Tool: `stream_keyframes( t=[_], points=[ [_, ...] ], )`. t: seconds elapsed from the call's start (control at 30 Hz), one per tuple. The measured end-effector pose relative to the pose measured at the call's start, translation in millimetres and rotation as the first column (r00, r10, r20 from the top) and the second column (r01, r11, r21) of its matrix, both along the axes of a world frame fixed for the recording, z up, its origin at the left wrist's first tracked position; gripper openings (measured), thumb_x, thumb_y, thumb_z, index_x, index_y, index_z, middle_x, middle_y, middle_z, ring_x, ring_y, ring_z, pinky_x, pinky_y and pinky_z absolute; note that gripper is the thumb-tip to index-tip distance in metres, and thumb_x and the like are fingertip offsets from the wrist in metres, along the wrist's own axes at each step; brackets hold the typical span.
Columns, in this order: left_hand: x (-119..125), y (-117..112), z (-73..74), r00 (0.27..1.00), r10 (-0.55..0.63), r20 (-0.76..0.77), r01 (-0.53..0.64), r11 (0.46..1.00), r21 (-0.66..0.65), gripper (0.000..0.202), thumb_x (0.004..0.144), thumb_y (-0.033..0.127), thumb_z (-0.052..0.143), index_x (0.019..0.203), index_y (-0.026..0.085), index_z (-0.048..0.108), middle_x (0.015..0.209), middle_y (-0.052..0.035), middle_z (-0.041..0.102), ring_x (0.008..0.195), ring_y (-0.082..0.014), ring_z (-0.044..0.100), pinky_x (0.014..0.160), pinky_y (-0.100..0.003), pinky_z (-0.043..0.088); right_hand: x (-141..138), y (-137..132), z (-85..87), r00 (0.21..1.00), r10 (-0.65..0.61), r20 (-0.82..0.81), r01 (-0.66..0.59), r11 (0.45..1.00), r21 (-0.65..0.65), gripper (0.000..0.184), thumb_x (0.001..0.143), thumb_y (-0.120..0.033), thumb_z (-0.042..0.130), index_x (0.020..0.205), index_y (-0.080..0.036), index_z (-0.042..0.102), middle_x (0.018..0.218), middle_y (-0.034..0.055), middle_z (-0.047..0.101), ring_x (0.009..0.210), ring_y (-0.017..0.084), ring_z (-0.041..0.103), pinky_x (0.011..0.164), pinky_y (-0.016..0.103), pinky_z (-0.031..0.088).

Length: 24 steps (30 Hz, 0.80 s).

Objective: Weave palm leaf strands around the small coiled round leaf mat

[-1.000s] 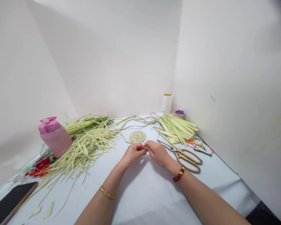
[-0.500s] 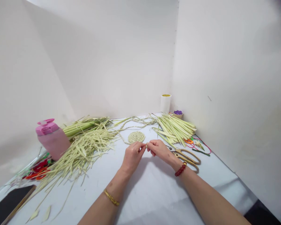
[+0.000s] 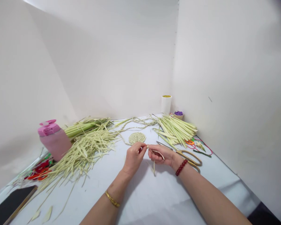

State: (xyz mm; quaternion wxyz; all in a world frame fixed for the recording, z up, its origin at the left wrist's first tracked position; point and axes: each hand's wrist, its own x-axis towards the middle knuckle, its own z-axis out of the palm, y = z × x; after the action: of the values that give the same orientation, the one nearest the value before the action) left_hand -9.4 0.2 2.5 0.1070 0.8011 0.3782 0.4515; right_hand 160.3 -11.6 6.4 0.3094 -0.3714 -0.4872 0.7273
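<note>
**Left hand (image 3: pixel 133 159) and right hand (image 3: pixel 161 157) pinch a thin pale-green leaf strip (image 3: pixel 157 152) above the white-covered bench (image 3: pixel 154 200)**

The bench runs into a corner between two smooth off-white walls, the left wall (image 3: pixel 37 62) and the right wall (image 3: pixel 224 78). The strip sits above the bench's middle, its end gripped between the left thumb and forefinger. The right fingers curl closed around it, and a loose end dangles below. Open bench lies toward the near edge under both forearms. Just ahead, a flat coiled round braided mat (image 3: pixel 137 137) trails a pale braided cord (image 3: pixel 135 122). To the left lie a heap of shredded straw-green strips (image 3: pixel 81 156) and a pink plastic bottle (image 3: pixel 53 142); a black flat slab (image 3: pixel 11 206) sits at the near left corner. To the right are gold-handled scissors (image 3: pixel 189 157) and a bundle of flat green strips (image 3: pixel 175 129). A white cylindrical roll (image 3: pixel 166 104) stands in the far corner.
</note>
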Motion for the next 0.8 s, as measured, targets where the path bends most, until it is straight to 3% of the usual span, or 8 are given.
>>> stream_keyframes(
  t=[0.1,0.17,0.23,0.3,0.33,0.37,0.47,0.8],
  points=[
    [3,-3,3.6,0.999,0.008,0.032,-0.005,0.995,-0.097,0.012,0.082,0.023,0.052,0.074,0.019,0.06,0.071,0.0002,0.062,0.063,-0.0115,0.054,0.063,-0.023,0.042,5,1,2.0,0.985,-0.145,0.09,0.134,0.985,0.112,0.036,0.083,-0.049,0.048,0.072,-0.015,0.057,0.045,-0.0073,0.039,0.035,0.005,0.025,0.036,0.019,0.017],
    [6,-5,5.5,0.996,0.042,0.08,-0.026,0.981,-0.192,0.012,0.079,0.024,0.052,0.07,0.019,0.057,0.067,0.0012,0.06,0.06,-0.0111,0.052,0.061,-0.022,0.041,7,3,3.8,0.908,-0.381,0.177,0.323,0.902,0.285,0.034,0.083,-0.048,0.048,0.079,-0.016,0.056,0.058,-0.0032,0.05,0.041,0.007,0.036,0.039,0.02,0.025],
    [7,-4,5.8,0.986,0.085,0.142,-0.04,0.956,-0.292,0.013,0.077,0.026,0.052,0.067,0.019,0.055,0.063,0.0027,0.056,0.057,-0.0107,0.05,0.058,-0.022,0.039,5,3,5.6,0.711,-0.675,0.196,0.485,0.673,0.558,0.027,0.081,-0.043,0.052,0.084,-0.017,0.056,0.077,0.0025,0.058,0.055,0.011,0.048,0.049,0.023,0.036],
    [7,-3,4.3,0.972,0.114,0.203,-0.03,0.926,-0.376,0.013,0.076,0.028,0.053,0.066,0.019,0.053,0.059,0.0043,0.054,0.054,-0.0103,0.048,0.055,-0.021,0.038,-2,1,6.9,0.514,-0.85,0.113,0.462,0.385,0.799,0.016,0.079,-0.033,0.055,0.082,-0.018,0.056,0.087,0.0054,0.059,0.07,0.015,0.052,0.063,0.028,0.041],
    [7,-3,3.3,0.964,0.124,0.233,-0.019,0.913,-0.406,0.014,0.076,0.029,0.053,0.067,0.019,0.053,0.057,0.0048,0.053,0.053,-0.0102,0.048,0.054,-0.021,0.038,-7,-1,7.2,0.476,-0.876,0.079,0.399,0.295,0.868,0.011,0.08,-0.029,0.055,0.078,-0.018,0.056,0.086,0.0052,0.059,0.073,0.016,0.052,0.068,0.029,0.04],
    [7,-2,2.2,0.957,0.129,0.26,-0.005,0.903,-0.429,0.014,0.076,0.03,0.053,0.068,0.019,0.054,0.057,0.0052,0.053,0.052,-0.0102,0.048,0.054,-0.021,0.038,-12,-4,7.2,0.488,-0.869,0.079,0.326,0.266,0.907,0.011,0.081,-0.026,0.053,0.073,-0.019,0.055,0.08,0.0043,0.059,0.074,0.016,0.051,0.07,0.029,0.039],
    [7,-1,-0.4,0.944,0.135,0.301,0.019,0.888,-0.459,0.014,0.075,0.032,0.054,0.071,0.019,0.056,0.057,0.0053,0.054,0.051,-0.0105,0.05,0.054,-0.021,0.04,-28,-13,5.2,0.568,-0.802,0.186,0.184,0.343,0.921,0.018,0.083,-0.021,0.05,0.066,-0.02,0.053,0.069,0.0021,0.058,0.069,0.016,0.051,0.065,0.027,0.037],
    [9,-3,-0.6,0.957,0.071,0.28,0.063,0.894,-0.444,0.018,0.078,0.035,0.054,0.073,0.019,0.058,0.059,0.004,0.055,0.054,-0.0112,0.051,0.055,-0.022,0.039,-31,-10,-3.4,0.526,-0.81,0.258,0.226,0.426,0.876,0.019,0.082,-0.018,0.047,0.063,-0.02,0.049,0.065,0.0005,0.055,0.062,0.014,0.049,0.06,0.026,0.034]
  ],
)
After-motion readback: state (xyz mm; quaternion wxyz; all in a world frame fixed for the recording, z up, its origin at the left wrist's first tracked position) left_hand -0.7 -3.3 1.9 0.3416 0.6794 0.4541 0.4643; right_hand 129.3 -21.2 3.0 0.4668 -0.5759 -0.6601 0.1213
